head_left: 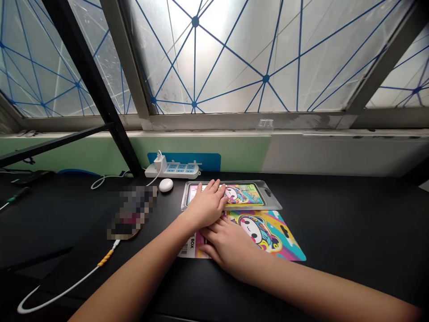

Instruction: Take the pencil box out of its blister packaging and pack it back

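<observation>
A clear plastic blister tray (273,202) lies on the black tabletop, with a colourful cartoon-printed pack (250,195) inside it. My left hand (207,203) rests flat on the left half of this tray, fingers stretched out. Just in front of the tray is a bright printed backing card (281,237) with a cartoon bear-like figure and a hang hole at its right end. Across the card's left part lies my right hand (231,246), palm down with its fingers extended. Its fingertips reach under or beside my left hand; the exact contact is hidden.
A blurred-out phone-like device (132,213) with a white cable (67,293) lies to the left. Behind it are a round white case (166,185) and a white power strip (181,170) with a charger plugged in. A black metal frame (100,98) slants down at the left, before the window.
</observation>
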Tool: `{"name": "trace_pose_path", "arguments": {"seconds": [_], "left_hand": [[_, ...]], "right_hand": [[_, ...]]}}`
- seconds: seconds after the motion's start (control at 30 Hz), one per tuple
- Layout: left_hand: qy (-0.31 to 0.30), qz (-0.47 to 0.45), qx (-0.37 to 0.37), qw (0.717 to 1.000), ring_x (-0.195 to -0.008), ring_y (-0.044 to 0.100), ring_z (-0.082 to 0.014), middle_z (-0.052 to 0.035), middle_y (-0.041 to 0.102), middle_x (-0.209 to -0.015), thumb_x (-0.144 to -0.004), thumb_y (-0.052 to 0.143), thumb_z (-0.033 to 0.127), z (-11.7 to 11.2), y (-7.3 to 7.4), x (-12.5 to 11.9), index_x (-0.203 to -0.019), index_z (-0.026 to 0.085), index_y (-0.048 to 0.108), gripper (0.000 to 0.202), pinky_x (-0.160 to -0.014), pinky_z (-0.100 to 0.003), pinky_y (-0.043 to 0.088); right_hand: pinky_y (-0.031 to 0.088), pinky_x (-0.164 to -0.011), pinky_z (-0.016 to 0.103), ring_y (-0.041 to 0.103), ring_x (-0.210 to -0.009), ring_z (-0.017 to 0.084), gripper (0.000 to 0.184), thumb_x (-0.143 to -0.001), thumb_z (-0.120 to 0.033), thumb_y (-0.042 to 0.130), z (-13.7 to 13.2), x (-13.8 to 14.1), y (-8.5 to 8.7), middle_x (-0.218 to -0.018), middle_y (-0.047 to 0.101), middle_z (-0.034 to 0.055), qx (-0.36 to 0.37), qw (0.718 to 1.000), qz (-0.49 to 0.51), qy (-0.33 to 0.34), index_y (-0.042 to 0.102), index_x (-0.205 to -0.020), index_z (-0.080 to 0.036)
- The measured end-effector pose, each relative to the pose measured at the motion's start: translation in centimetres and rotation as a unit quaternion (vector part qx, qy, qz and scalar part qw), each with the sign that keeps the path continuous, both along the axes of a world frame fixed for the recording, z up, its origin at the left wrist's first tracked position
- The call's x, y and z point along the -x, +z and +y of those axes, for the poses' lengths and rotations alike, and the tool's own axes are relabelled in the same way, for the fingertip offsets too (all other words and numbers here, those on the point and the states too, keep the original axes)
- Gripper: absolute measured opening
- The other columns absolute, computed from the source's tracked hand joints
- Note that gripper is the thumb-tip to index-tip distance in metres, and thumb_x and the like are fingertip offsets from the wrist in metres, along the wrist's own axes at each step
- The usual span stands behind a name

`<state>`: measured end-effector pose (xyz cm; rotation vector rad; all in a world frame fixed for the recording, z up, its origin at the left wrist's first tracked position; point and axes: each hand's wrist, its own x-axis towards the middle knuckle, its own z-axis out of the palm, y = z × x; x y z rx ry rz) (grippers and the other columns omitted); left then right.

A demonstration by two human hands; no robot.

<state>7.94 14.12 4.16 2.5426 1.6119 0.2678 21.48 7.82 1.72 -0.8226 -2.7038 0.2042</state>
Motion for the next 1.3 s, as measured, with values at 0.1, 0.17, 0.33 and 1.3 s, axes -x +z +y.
{"name": "trace_pose_path", "arguments": {"seconds": [0.1,0.17,0.33,1.3], "left_hand": [[-0.001,0.004,-0.011,1.0,-0.156,0.024,-0.0327,-0.0143,0.029,-0.167,-0.109,0.023,0.044,0.1,-0.2,0.2,-0.156,0.016,0.039,0.057,-0.121,-0.063,0.023],[-0.002,0.006,-0.026,1.0,-0.155,0.026,-0.0335,-0.0149,0.031,-0.166,-0.109,0.024,0.043,0.1,-0.4,0.2,-0.155,0.015,0.04,0.056,-0.12,-0.063,0.026],[-0.018,0.007,-0.093,0.995,-0.146,0.041,-0.0354,-0.0176,0.048,-0.157,-0.109,0.03,0.037,-0.3,-0.5,-0.1,-0.146,0.013,0.051,0.048,-0.115,-0.061,0.032],[0.054,-0.04,-0.156,0.985,-0.107,0.061,-0.0276,-0.0096,0.07,-0.112,-0.1,0.051,0.034,1.3,0.2,3.4,-0.109,0.02,0.072,0.026,-0.093,-0.041,0.049]], "right_hand": [[0.037,-0.118,0.051,0.057,-0.131,0.031,0.039,-0.098,-0.033,0.06,0.3,-0.3,0.2,-0.136,0.068,0.0126,0.043,0.998,0.042,0.0,0.062,-0.134,-0.017],[0.041,-0.114,0.048,0.058,-0.129,0.029,0.035,-0.096,-0.031,0.061,0.1,-0.7,0.3,-0.134,0.068,0.011,0.061,0.996,0.062,0.006,0.064,-0.13,-0.02],[0.051,-0.091,0.04,0.067,-0.096,0.025,0.018,-0.097,-0.021,0.054,-0.5,-1.2,0.5,-0.099,0.077,0.0067,0.001,0.994,0.109,0.014,0.071,-0.103,-0.019],[0.052,-0.102,0.051,0.055,-0.124,0.04,0.076,-0.067,-0.075,0.073,13.1,-12.9,3.8,-0.127,0.058,0.0146,0.124,0.973,-0.024,-0.194,0.07,-0.126,-0.027]]}}
